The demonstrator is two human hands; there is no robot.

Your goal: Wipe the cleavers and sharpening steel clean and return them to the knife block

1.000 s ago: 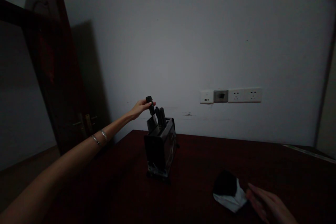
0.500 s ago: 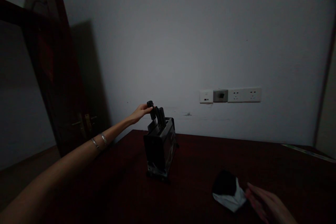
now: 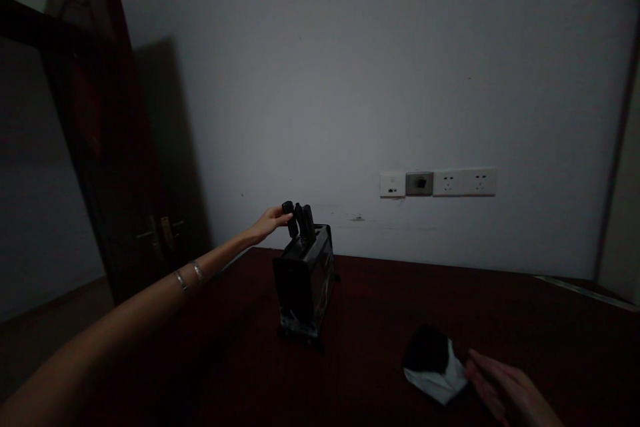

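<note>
A dark knife block (image 3: 303, 287) with shiny side panels stands upright on the table, left of the middle. My left hand (image 3: 270, 223) is closed around the black handle of a knife (image 3: 290, 215), whose blade is down inside the block. Right beside it, two more black-handled tools (image 3: 307, 221) stick up out of the block; their blades are hidden. Low at the right, my right hand (image 3: 510, 383) has its fingers stretched out and holds nothing I can see. Its fingertips are close to a black and white folded item (image 3: 435, 367), perhaps cloth; touching or not, I cannot tell.
The dark red-brown table (image 3: 370, 320) reaches back to a grey wall. Several sockets and a switch (image 3: 440, 183) are set in the wall above it. At the left stands a dark door (image 3: 125, 147) with a handle. A thin pale strip (image 3: 585, 292) lies along the table's back right.
My left hand has lowered the knife; the bit of blade that showed above the block is now inside it. My right hand and the folded item stay almost where they were.
</note>
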